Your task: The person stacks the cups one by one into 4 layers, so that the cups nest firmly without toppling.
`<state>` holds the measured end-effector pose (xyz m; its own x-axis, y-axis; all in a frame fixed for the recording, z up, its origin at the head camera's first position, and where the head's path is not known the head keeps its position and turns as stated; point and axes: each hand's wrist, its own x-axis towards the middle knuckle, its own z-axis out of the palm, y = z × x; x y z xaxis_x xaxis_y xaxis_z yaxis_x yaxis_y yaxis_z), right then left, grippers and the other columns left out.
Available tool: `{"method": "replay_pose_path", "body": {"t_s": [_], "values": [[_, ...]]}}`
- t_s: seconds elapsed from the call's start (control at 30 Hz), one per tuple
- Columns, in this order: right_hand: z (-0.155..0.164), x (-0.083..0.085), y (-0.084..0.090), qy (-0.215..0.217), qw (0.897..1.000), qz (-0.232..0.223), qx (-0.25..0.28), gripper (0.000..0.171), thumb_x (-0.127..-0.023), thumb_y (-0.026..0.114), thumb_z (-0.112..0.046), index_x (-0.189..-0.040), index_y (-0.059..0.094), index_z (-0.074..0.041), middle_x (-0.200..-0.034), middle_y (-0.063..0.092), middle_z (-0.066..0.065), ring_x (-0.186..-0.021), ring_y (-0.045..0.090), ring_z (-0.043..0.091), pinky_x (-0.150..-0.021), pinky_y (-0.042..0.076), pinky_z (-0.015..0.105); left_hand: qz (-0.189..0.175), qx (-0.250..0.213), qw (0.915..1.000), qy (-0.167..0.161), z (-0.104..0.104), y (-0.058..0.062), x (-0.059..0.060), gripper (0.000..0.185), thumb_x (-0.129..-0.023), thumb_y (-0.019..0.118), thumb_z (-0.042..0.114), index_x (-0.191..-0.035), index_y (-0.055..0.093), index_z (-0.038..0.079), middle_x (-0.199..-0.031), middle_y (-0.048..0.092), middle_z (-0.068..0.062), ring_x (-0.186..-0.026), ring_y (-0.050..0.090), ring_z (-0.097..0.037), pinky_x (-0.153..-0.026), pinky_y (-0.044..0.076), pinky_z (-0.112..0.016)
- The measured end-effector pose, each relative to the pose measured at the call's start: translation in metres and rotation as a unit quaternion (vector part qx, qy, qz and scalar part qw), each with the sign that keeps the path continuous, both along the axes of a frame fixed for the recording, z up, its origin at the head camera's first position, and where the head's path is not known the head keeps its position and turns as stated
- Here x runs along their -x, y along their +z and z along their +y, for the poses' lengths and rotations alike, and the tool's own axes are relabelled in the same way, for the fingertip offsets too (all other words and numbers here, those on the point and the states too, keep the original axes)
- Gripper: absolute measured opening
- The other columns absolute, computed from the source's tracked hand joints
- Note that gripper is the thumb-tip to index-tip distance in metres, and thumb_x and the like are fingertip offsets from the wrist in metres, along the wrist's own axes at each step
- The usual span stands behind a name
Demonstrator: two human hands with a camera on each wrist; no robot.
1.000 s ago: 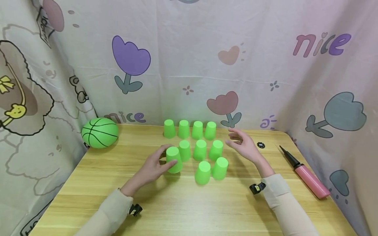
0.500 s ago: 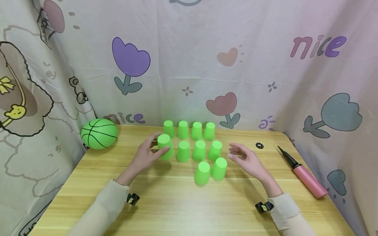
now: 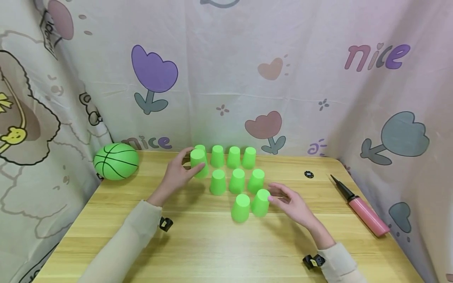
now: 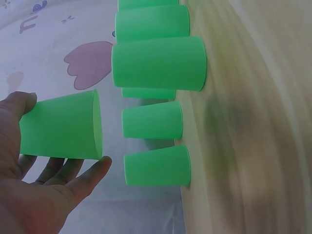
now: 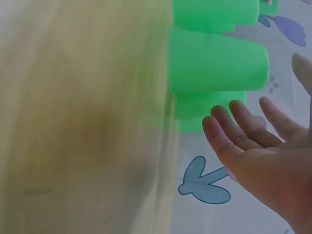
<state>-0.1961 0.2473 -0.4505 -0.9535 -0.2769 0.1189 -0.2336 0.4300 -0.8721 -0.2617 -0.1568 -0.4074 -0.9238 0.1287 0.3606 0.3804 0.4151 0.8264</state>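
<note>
My left hand point(image 3: 175, 173) grips an upside-down green plastic cup point(image 3: 198, 163), thumb on the near side and fingers behind. In the left wrist view that held cup point(image 4: 61, 126) is off the table, apart from the standing cups. In the head view it partly covers the leftmost back-row cup point(image 3: 200, 147). My right hand point(image 3: 293, 206) is beside the right front cup point(image 3: 261, 203), fingers spread loosely. The right wrist view has those fingers point(image 5: 248, 127) near a cup point(image 5: 217, 61) with nothing held between them.
Green cups stand mouth down in rows: several at the back, three in a middle row with one cup point(image 3: 237, 181) at its centre, two in front. A green ball point(image 3: 116, 161) sits left; a black chip point(image 3: 309, 174) and pink hand pump point(image 3: 368, 215) lie right. A curtain point(image 3: 219, 70) hangs behind.
My left hand has carried its cup from the left of the front row back and left, to the leftmost back-row cup. My right hand has come down toward the right front cup.
</note>
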Motion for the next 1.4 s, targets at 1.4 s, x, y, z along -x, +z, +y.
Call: {"method": "replay_pose_path", "body": {"t_s": [1.4], "values": [[-0.016,0.002,-0.017,0.054,0.997,-0.007,-0.063,0.068,-0.091,0.084,-0.025,-0.150,0.054,-0.008,-0.134,0.069,0.012,-0.122,0.066,0.033,-0.107,0.057,0.052,-0.033,-0.005,0.9984,0.046,0.032,0.008,0.100,0.066,-0.098,0.077,0.035,-0.152,0.050,0.009,-0.143,0.061,-0.020,-0.131,0.058,-0.039,-0.113,0.051,-0.054]]}}
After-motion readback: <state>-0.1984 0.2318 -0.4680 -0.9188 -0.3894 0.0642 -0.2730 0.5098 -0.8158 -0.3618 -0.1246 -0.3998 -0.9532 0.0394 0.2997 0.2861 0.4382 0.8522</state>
